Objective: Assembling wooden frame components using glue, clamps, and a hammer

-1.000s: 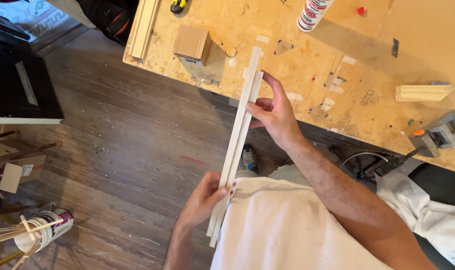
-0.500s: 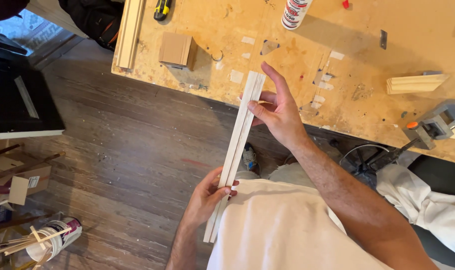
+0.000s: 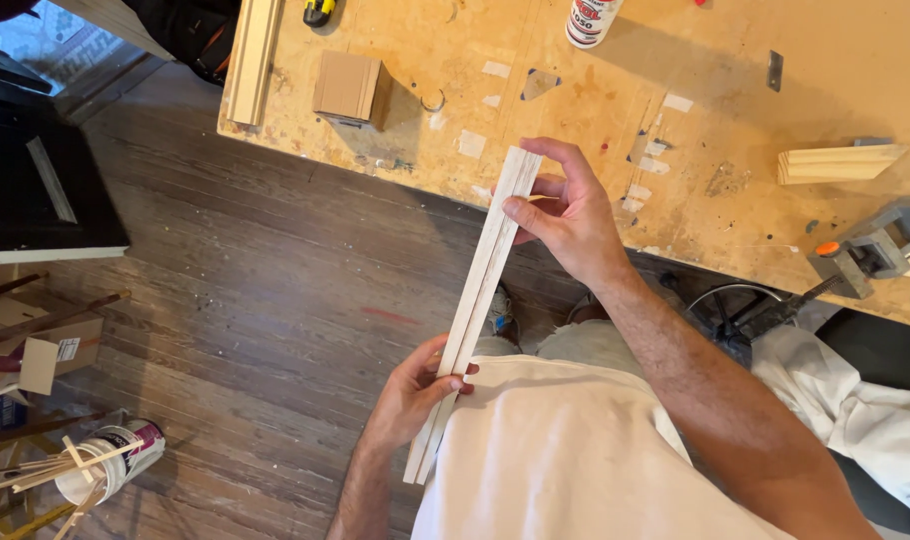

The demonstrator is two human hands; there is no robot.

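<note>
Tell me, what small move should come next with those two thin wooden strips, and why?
Probably slide one strip lengthwise until the ends sit flush. The left hand pinches the two wooden strips near the lower end and the right hand grips them near the top, pressed side by side above the workbench. The lower ends look slightly uneven.

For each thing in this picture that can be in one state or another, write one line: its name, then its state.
wooden strips: two, held side by side, off the bench
left hand: gripping the strips' near end
right hand: gripping the strips' far end
glue bottle: upright on the workbench
small wooden box: resting on bench
wood block: lying flat
cup of sticks: tipped on floor
</note>
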